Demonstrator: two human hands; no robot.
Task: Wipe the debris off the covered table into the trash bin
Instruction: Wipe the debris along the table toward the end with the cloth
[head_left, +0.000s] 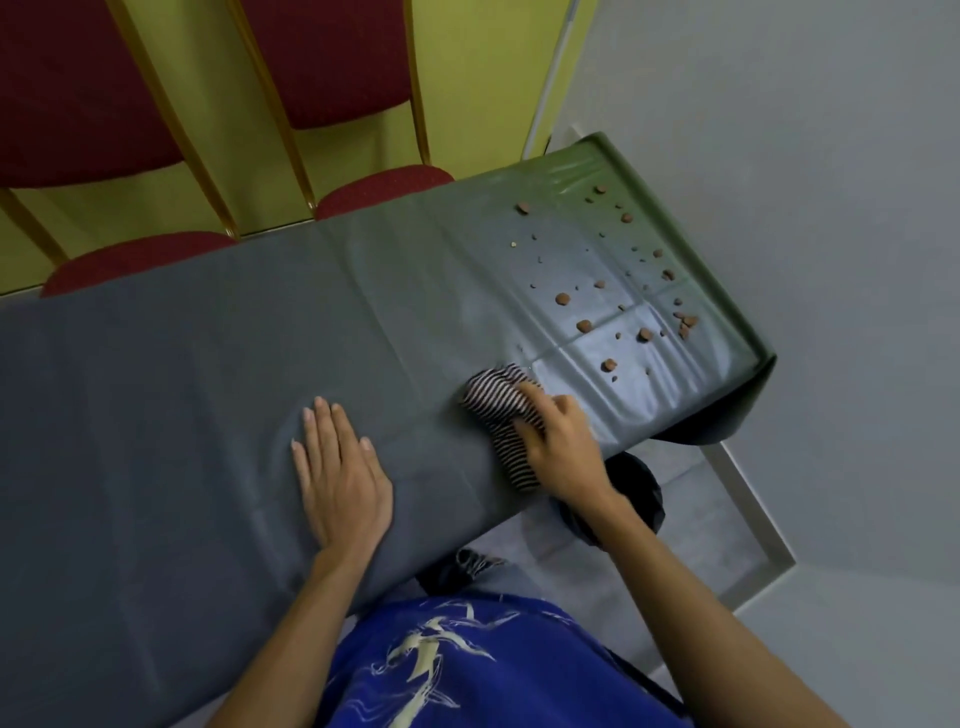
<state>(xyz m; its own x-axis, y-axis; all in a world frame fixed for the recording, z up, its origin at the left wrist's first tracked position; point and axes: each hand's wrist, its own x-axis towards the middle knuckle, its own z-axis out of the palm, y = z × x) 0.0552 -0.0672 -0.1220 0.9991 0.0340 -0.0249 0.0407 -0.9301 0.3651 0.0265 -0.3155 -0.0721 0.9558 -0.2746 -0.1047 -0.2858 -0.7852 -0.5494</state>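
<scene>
A long table under a dark grey-green plastic cover (208, 364) fills the view. Several brown crumbs of debris (562, 299) lie scattered over its right end. My right hand (563, 447) grips a black-and-white striped cloth (493, 400) pressed on the cover near the front edge, just left of the debris. My left hand (337, 467) lies flat on the cover with straight fingers, left of the cloth. A black-lined trash bin (641, 488) stands on the floor below the table's front right edge, mostly hidden by my right forearm.
Two red chairs with gold frames (140, 260) stand along the table's far side against a yellow wall. Grey floor lies to the right of the table end. A pale raised floor border (748, 493) runs past the bin.
</scene>
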